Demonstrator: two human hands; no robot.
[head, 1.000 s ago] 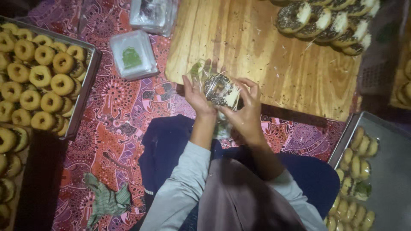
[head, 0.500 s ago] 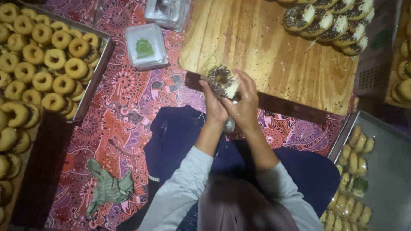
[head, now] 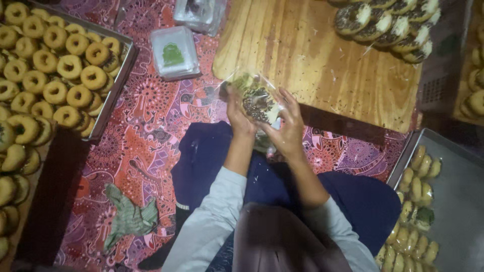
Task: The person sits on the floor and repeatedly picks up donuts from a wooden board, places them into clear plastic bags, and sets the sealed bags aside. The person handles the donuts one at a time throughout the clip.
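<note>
Both hands hold one doughnut with dark sprinkles (head: 258,103) inside a clear plastic bag (head: 247,80). My left hand (head: 237,115) grips it from the left side, my right hand (head: 288,126) from the right and below. The bag's loose top sticks up over the near edge of a wooden board (head: 312,60). My lap, in dark blue cloth, lies just below the hands.
A metal tray of plain ring doughnuts (head: 55,65) lies at the left. Topped doughnuts (head: 388,22) line the board's far right. A tray of wrapped doughnuts (head: 418,201) sits at the right. Stacked clear lids (head: 174,53) and a crumpled green cloth (head: 128,219) rest on the patterned red mat.
The hands stay on the bagged doughnut above my lap. The doughnut has turned in the bag, and the view has shifted a little.
</note>
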